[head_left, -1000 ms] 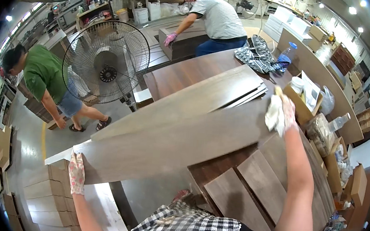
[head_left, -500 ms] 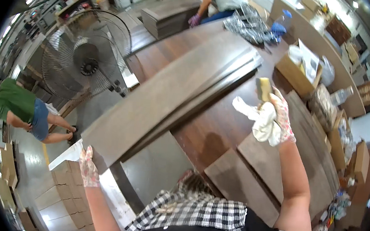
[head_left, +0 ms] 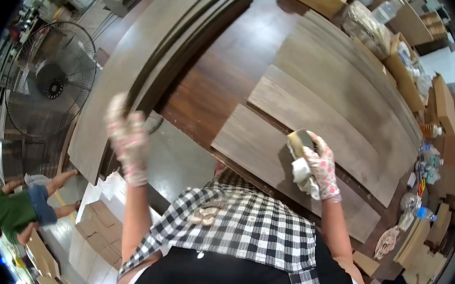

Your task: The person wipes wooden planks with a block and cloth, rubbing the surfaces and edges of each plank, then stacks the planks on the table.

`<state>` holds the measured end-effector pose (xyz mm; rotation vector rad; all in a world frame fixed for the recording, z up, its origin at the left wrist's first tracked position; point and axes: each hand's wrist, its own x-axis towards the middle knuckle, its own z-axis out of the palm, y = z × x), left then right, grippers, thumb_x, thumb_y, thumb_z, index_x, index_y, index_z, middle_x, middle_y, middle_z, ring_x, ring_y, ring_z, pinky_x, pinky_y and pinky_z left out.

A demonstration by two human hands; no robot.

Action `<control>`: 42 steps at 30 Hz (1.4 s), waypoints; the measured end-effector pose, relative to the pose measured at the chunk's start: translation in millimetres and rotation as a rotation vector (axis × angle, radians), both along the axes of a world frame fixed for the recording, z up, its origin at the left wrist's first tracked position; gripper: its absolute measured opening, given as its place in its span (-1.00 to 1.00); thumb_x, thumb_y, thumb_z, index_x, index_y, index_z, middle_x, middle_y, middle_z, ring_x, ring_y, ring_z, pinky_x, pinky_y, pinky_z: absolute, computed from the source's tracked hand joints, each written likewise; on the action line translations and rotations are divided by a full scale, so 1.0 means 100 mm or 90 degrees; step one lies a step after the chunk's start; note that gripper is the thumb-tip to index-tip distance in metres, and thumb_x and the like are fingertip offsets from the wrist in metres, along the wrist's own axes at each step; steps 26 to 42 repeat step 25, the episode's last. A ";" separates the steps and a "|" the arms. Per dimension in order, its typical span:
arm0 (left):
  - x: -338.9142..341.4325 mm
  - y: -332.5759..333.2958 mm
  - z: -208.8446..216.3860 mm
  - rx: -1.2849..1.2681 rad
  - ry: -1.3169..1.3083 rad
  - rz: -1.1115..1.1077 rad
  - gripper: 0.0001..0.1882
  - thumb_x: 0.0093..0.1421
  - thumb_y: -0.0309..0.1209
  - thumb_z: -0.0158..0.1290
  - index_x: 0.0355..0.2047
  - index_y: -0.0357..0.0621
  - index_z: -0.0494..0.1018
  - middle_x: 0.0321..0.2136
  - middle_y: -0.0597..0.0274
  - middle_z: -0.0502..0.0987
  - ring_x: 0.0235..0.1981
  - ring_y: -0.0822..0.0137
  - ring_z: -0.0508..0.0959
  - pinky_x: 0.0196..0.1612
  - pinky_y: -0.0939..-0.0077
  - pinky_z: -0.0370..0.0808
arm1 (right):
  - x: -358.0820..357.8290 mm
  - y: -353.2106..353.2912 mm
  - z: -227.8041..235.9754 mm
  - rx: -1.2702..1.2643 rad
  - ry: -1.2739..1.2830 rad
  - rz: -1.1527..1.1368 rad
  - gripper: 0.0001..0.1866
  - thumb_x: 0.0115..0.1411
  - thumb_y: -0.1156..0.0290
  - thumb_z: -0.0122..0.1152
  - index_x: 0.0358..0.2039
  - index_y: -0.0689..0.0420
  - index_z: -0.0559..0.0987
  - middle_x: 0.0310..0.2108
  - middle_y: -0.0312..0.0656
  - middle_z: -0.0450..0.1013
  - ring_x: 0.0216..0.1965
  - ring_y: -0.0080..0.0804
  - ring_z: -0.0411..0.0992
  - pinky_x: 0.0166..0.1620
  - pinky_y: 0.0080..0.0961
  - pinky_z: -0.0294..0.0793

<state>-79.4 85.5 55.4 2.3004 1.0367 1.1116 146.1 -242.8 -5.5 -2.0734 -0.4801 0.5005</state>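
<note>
My right hand (head_left: 322,167), in a white glove with pink spots, is closed round a yellow and dark sponge block (head_left: 295,141) and a crumpled white cloth (head_left: 304,178). It is over the nearest of several grey-brown wood boards (head_left: 255,139) laid side by side on the table. My left hand (head_left: 129,141), gloved alike and blurred by motion, is raised with fingers stretched and apart, nothing visible in it. It is nearest to a stack of long grey-brown boards (head_left: 157,20) on the left; whether it touches them I cannot tell.
A large floor fan (head_left: 53,78) stands beyond the stack on the left. Cardboard boxes (head_left: 101,228) are at the lower left, near a person in a green shirt (head_left: 15,212). Along the table's right side are an open box (head_left: 402,65), bottles (head_left: 431,130) and a crumpled cloth (head_left: 387,242).
My view has turned to the right. My left hand has come off the stack's near end and moved inward. My right hand, still holding sponge block and cloth, is now lower over the near boards.
</note>
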 end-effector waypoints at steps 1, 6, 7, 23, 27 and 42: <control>0.22 -0.17 -0.12 -0.017 0.020 -0.098 -0.58 0.17 -0.46 -0.10 0.07 -0.20 0.23 0.04 0.10 0.28 0.08 0.22 0.26 0.14 0.38 0.17 | -0.08 -0.02 -0.05 0.003 -0.029 0.007 -0.56 -0.01 0.35 0.15 -0.07 0.18 0.44 -0.09 0.01 0.39 -0.04 -0.17 0.36 0.02 -0.42 0.31; 0.58 -0.82 -0.86 -0.242 -0.027 -0.362 -0.44 0.14 -0.37 -0.03 0.14 -0.20 0.10 0.08 0.07 0.21 0.13 0.15 0.20 0.18 0.30 0.14 | -0.26 -0.18 0.46 -0.054 0.162 0.015 -0.46 0.03 0.24 0.10 0.02 0.22 0.35 -0.04 -0.02 0.36 0.00 -0.23 0.33 0.07 -0.43 0.26; 0.69 -1.03 -0.92 -0.474 -0.235 -0.474 -0.37 0.15 -0.34 -0.01 0.17 -0.23 0.01 0.11 0.07 0.18 0.16 0.16 0.16 0.18 0.28 0.14 | -0.30 -0.18 0.50 0.169 0.327 -0.059 -0.45 0.06 0.23 0.08 0.03 0.25 0.33 -0.03 -0.03 0.35 0.02 -0.27 0.31 0.09 -0.45 0.23; 0.81 -1.55 -0.56 -1.077 -0.064 -0.690 -0.52 0.22 -0.43 -0.16 0.15 -0.21 0.11 0.00 0.17 0.30 0.03 0.37 0.28 0.06 0.50 0.22 | -0.50 0.73 0.18 0.155 -0.357 -0.080 -0.33 0.09 0.32 0.06 0.17 0.28 0.10 -0.03 0.06 0.30 -0.03 -0.11 0.33 -0.01 -0.31 0.33; 0.80 -1.59 -0.87 -1.028 -0.132 -0.743 -0.49 0.20 -0.47 -0.15 0.18 -0.06 0.10 0.04 0.19 0.27 0.12 0.39 0.16 0.16 0.46 0.08 | -0.53 0.71 0.12 0.124 -0.397 -0.023 -0.34 0.11 0.29 0.02 0.17 0.28 0.09 -0.02 0.07 0.29 -0.01 -0.09 0.31 0.02 -0.30 0.31; 0.80 -1.59 -0.87 -1.028 -0.132 -0.743 -0.49 0.20 -0.47 -0.15 0.18 -0.06 0.10 0.04 0.19 0.27 0.12 0.39 0.16 0.16 0.46 0.08 | -0.53 0.71 0.12 0.124 -0.397 -0.023 -0.34 0.11 0.29 0.02 0.17 0.28 0.09 -0.02 0.07 0.29 -0.01 -0.09 0.31 0.02 -0.30 0.31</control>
